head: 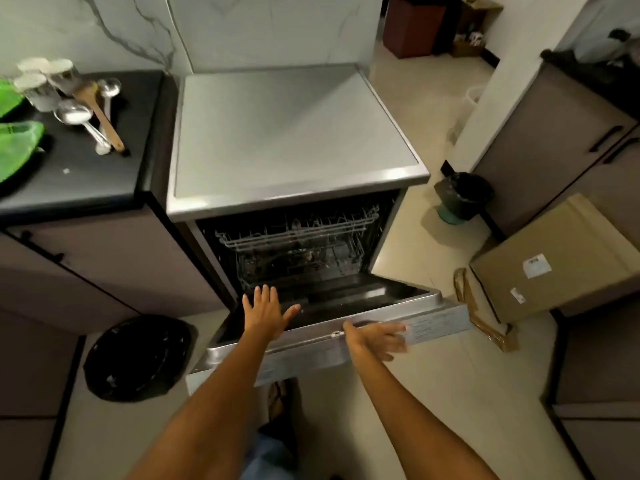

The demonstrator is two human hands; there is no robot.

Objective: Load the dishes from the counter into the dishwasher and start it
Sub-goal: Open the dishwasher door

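Dishwasher [294, 140] stands at frame centre, its door [346, 341] lowered and partly open toward the bottom of the frame. Wire racks [298, 244] are visible inside; contents cannot be made out. Left hand [265, 315] is spread wide, fingers straight, above the door's inner face near its left side; contact cannot be confirmed. Right hand [375, 339] lies flat with fingers extended along the door's top edge, right of centre, holding nothing. Dishes remain on the dark counter [104, 174] at upper left: glass jars [45, 83], metal ladles [78, 116], a wooden spatula [100, 116] and green plates [17, 147], well apart from both hands.
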